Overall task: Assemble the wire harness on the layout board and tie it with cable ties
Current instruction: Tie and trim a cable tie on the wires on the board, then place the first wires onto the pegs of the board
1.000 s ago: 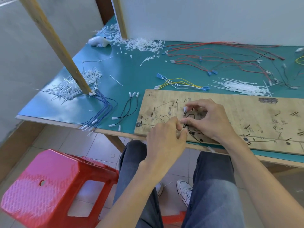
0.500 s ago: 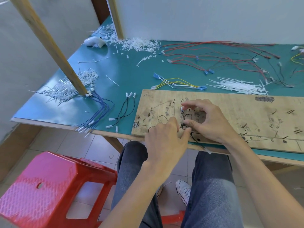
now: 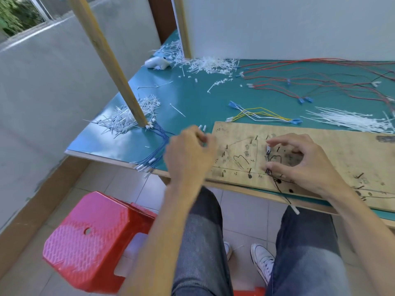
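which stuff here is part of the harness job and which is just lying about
Job: board, black wire touched by the right hand, cable ties, yellow wires, blue wires, red wires.
Lying about: tie offcuts, red stool, wooden post.

A worn plywood layout board [image 3: 320,144] lies flat along the near edge of the desk [image 3: 192,97], studded with dark pins [image 3: 256,137] and pen markings. A black wire [image 3: 280,189] loops among the pins left of centre and trails off the near edge, ending in a white connector [image 3: 296,210]. White cable ties [image 3: 346,119] lie loose just beyond the board's far right.
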A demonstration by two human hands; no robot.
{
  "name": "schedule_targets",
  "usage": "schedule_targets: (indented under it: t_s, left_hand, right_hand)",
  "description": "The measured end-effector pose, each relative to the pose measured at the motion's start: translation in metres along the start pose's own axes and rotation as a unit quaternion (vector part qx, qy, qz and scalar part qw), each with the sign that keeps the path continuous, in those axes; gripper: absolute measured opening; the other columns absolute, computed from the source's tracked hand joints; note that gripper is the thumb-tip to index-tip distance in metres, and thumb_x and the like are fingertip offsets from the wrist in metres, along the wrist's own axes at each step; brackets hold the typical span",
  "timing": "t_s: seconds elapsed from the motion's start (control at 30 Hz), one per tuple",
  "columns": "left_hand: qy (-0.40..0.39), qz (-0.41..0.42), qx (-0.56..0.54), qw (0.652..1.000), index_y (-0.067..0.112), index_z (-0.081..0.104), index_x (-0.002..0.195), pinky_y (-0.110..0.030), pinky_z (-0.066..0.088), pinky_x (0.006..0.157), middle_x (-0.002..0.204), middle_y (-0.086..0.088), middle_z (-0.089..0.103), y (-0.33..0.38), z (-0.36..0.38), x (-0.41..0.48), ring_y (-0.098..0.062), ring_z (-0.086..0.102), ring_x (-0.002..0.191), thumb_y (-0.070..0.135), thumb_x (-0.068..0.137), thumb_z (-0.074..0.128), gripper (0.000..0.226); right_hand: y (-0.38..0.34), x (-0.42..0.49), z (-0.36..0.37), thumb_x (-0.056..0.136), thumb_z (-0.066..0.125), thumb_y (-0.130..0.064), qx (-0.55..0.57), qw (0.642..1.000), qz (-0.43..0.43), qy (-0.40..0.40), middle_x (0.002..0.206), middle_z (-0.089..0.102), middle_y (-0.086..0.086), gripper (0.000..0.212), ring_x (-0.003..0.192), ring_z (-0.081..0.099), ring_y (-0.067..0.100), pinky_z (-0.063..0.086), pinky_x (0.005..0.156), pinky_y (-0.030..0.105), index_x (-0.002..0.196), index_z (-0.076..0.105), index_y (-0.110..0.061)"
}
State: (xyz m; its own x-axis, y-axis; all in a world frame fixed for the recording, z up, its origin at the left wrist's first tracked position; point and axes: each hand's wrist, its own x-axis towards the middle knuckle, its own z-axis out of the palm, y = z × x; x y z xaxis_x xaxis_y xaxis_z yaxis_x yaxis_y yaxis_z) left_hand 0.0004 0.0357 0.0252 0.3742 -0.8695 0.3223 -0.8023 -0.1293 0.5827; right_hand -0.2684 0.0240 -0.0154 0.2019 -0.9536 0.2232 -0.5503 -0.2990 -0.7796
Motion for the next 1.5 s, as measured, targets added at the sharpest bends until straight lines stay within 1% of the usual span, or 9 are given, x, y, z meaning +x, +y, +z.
schedule_targets:
  t_s: [0.1, 0.33, 0.57, 0.7, 0.87, 1.0, 1.27, 1.4, 1.5]
  left_hand:
    - [0.004, -0.066, 0.089, 0.994, 0.025, 0.073, 0.095, -0.04, 0.054, 0.078, 0.09, 0.0, 0.074, -0.039, -0.013, 0.053, -0.035, 0.069, 0.094, 0.042, 0.092, 0.061, 0.021]
    - [-0.039, -0.164, 0.171, 0.971, 0.006, 0.067, 0.109, -0.047, 0.054, 0.082, 0.113, -0.02, 0.068, -0.091, -0.01, 0.105, -0.046, 0.066, 0.107, 0.031, 0.09, 0.074, 0.033]
    - [-0.055, -0.162, 0.146, 0.974, 0.012, 0.074, 0.097, -0.042, 0.053, 0.075, 0.096, -0.012, 0.068, -0.101, -0.001, 0.1, -0.041, 0.065, 0.088, 0.047, 0.096, 0.068, 0.036]
    - [-0.052, -0.167, 0.147, 0.974, 0.008, 0.066, 0.1, -0.04, 0.049, 0.071, 0.095, -0.012, 0.063, -0.099, 0.001, 0.101, -0.037, 0.056, 0.084, 0.031, 0.096, 0.064, 0.023]
    - [0.012, -0.119, 0.069, 0.99, 0.012, 0.066, 0.094, -0.04, 0.05, 0.07, 0.087, -0.011, 0.07, -0.093, 0.001, 0.1, -0.038, 0.061, 0.083, 0.029, 0.096, 0.053, 0.021]
    - [0.037, -0.091, -0.053, 0.994, 0.015, 0.053, 0.106, -0.04, 0.054, 0.075, 0.075, 0.005, 0.076, -0.085, -0.001, 0.098, -0.021, 0.067, 0.085, 0.027, 0.103, 0.044, 0.015]
    - [0.128, 0.018, -0.149, 0.98, 0.014, 0.054, 0.108, -0.041, 0.041, 0.062, 0.057, 0.002, 0.052, -0.058, -0.017, 0.101, -0.023, 0.051, 0.06, 0.029, 0.107, 0.045, 0.018]
    - [0.094, 0.082, -0.224, 0.967, 0.018, 0.053, 0.104, -0.035, 0.039, 0.057, 0.06, -0.014, 0.054, -0.033, -0.03, 0.091, -0.029, 0.047, 0.057, 0.031, 0.108, 0.047, 0.015]
    - [0.027, 0.13, -0.258, 0.957, 0.023, 0.05, 0.104, -0.031, 0.039, 0.049, 0.059, -0.013, 0.056, -0.012, -0.034, 0.073, -0.024, 0.049, 0.049, 0.037, 0.11, 0.047, 0.016]
  right_hand:
    - [0.001, -0.001, -0.002, 0.077, 0.092, -0.025, 0.043, 0.999, 0.005, 0.027, 0.115, 0.069, -0.023, 0.047, 0.114, 0.055, 0.002, 0.045, 0.095, 0.03, 0.118, 0.072, -0.04]
    - [0.0, -0.001, -0.002, 0.082, 0.088, -0.022, 0.068, 0.997, 0.017, 0.025, 0.112, 0.071, -0.018, 0.041, 0.11, 0.056, 0.007, 0.045, 0.091, 0.031, 0.116, 0.074, -0.038]
    - [0.004, 0.0, -0.001, 0.085, 0.086, -0.02, 0.081, 0.996, 0.02, 0.031, 0.11, 0.072, -0.019, 0.037, 0.104, 0.056, 0.005, 0.045, 0.089, 0.032, 0.113, 0.074, -0.04]
    - [0.004, 0.0, -0.001, 0.086, 0.085, -0.019, 0.089, 0.995, 0.019, 0.033, 0.11, 0.071, -0.022, 0.036, 0.09, 0.054, -0.001, 0.045, 0.084, 0.033, 0.114, 0.074, -0.037]
    - [0.005, 0.0, -0.001, 0.085, 0.085, -0.021, 0.089, 0.995, 0.025, 0.036, 0.111, 0.072, -0.018, 0.035, 0.09, 0.054, -0.001, 0.044, 0.083, 0.032, 0.114, 0.074, -0.039]
    - [0.005, 0.0, -0.001, 0.086, 0.085, -0.023, 0.089, 0.995, 0.032, 0.034, 0.112, 0.072, -0.018, 0.035, 0.091, 0.053, -0.001, 0.044, 0.083, 0.031, 0.114, 0.074, -0.041]
    - [0.002, -0.001, -0.002, 0.087, 0.084, -0.024, 0.088, 0.994, 0.042, 0.037, 0.109, 0.071, -0.02, 0.032, 0.091, 0.055, 0.0, 0.049, 0.086, 0.035, 0.113, 0.074, -0.041]
    - [-0.002, -0.001, -0.002, 0.091, 0.079, -0.036, 0.087, 0.992, 0.065, 0.064, 0.109, 0.07, -0.015, 0.019, 0.085, 0.055, 0.005, 0.052, 0.084, 0.034, 0.108, 0.076, -0.041]
    - [-0.018, 0.001, -0.001, 0.095, 0.073, -0.038, 0.041, 0.994, 0.047, 0.091, 0.106, 0.073, -0.017, 0.007, 0.1, 0.061, 0.0, 0.044, 0.09, 0.018, 0.102, 0.076, -0.038]
